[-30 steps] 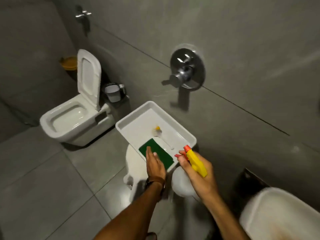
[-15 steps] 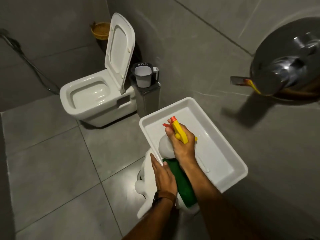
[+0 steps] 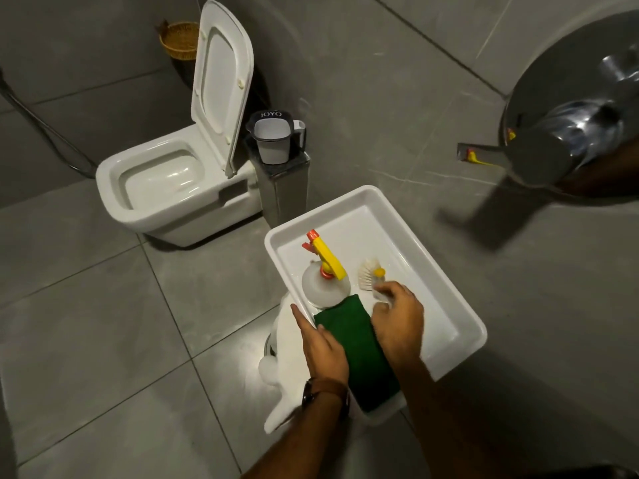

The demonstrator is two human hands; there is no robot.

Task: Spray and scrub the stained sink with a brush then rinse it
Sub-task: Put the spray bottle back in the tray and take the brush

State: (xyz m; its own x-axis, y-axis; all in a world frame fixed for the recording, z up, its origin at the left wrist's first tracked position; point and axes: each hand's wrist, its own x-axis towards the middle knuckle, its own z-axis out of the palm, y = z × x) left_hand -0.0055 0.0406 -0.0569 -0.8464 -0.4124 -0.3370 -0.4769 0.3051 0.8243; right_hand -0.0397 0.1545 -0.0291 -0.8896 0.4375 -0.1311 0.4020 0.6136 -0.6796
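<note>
A white rectangular tray (image 3: 449, 299) rests on a white stool. Inside it lies a white spray bottle (image 3: 320, 283) with a yellow and orange trigger head, released and on its own. To its right sits a white-bristled brush (image 3: 369, 273) with a yellow cap. My right hand (image 3: 397, 319) closes its fingers around the brush's clear handle. A green scouring pad (image 3: 356, 347) lies in the tray's near corner. My left hand (image 3: 323, 347) rests open on the tray's near-left rim, beside the pad. The stained sink is out of view.
A white toilet (image 3: 162, 188) with its lid up stands at the left. A steel bin carries a white jug (image 3: 275, 140) beside it. A chrome wall mixer (image 3: 570, 115) juts out at the upper right. A woven basket (image 3: 179, 39) sits in the far corner.
My right hand carried the spray bottle over the tray, set it down and let go, then moved right onto the brush handle. My view tilted down toward the tray.
</note>
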